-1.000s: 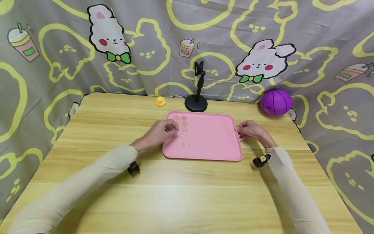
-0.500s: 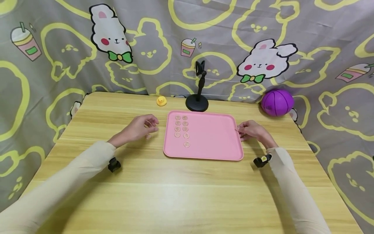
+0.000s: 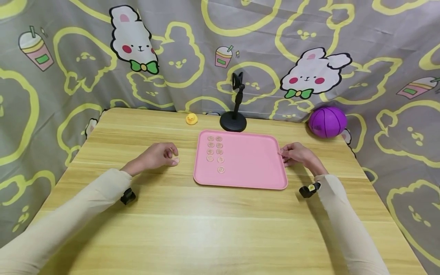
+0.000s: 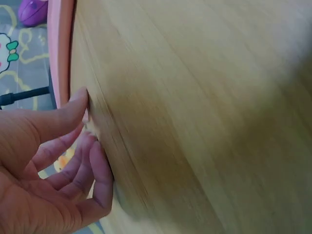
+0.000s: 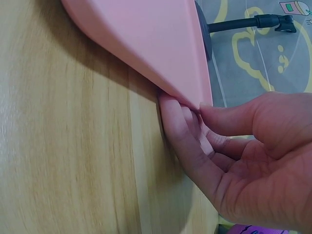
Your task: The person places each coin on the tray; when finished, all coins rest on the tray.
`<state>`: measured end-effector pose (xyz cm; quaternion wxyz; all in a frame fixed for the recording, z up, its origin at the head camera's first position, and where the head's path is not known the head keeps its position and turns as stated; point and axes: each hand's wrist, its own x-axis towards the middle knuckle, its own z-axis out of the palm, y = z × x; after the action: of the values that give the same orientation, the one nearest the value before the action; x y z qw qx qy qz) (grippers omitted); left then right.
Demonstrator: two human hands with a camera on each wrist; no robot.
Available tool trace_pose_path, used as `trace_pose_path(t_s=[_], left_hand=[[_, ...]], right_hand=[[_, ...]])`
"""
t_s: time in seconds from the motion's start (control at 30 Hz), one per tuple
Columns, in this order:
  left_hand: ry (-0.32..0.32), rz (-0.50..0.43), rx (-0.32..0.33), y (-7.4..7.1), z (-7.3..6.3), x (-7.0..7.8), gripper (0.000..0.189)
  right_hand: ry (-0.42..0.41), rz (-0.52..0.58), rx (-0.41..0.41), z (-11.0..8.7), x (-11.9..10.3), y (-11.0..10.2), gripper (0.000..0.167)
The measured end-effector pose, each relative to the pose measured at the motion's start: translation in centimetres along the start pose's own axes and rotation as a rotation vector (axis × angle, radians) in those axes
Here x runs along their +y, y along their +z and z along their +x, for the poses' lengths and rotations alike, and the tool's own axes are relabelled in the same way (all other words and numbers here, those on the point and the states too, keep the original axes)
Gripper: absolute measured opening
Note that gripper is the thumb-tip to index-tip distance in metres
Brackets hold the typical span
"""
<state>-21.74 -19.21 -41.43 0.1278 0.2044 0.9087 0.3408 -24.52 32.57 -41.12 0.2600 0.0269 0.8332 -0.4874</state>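
Observation:
Left of the pink tray (image 3: 252, 162), my left hand (image 3: 159, 156) pinches a coin (image 3: 177, 160) at the wooden table's surface. In the left wrist view the coin (image 4: 87, 116) shows as a thin edge between thumb and index finger, with the other fingers curled beside it. My right hand (image 3: 295, 153) grips the tray's right edge. The right wrist view has the thumb over the rim of the tray (image 5: 146, 44) and the fingers below it. On the tray's left part several coins (image 3: 219, 146) lie flat in two columns; the right column reaches nearer to me.
Behind the tray stands a black stand (image 3: 233, 121) with a clip on top. A yellow rubber duck (image 3: 191, 118) sits to its left, and a purple ball (image 3: 327, 122) at the table's back right corner. A patterned curtain (image 3: 185, 49) hangs round the table (image 3: 220, 229).
My left hand has moved left from over the tray to a coin on the table and now pinches it. The coins it covered on the tray are visible. The right hand keeps its grip.

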Motion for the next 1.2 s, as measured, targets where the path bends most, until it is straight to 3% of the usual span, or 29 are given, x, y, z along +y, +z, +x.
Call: trace_pose_path(t_s=[0.47,0.67,0.87,1.2], left_hand=[[-0.049,0.077,0.080,0.6,-0.2,0.6,0.016],[-0.039,-0.095,0.096,0.8,0.5,1.7,0.004],[-0.010,-0.231,0.115,1.9,1.4,4.0,0.005],[0.019,-0.264,0.021,4.7,3.0,6.4,0.006]], right_hand=[[-0.006,0.006,0.008,-0.2,-0.1,0.0,0.024],[-0.004,-0.017,0.012,-0.2,-0.2,0.1,0.028],[-0.027,-0.033,0.018,-0.2,-0.3,-0.1,0.028],[-0.040,-0.025,0.034,-0.3,-0.4,0.5,0.031]])
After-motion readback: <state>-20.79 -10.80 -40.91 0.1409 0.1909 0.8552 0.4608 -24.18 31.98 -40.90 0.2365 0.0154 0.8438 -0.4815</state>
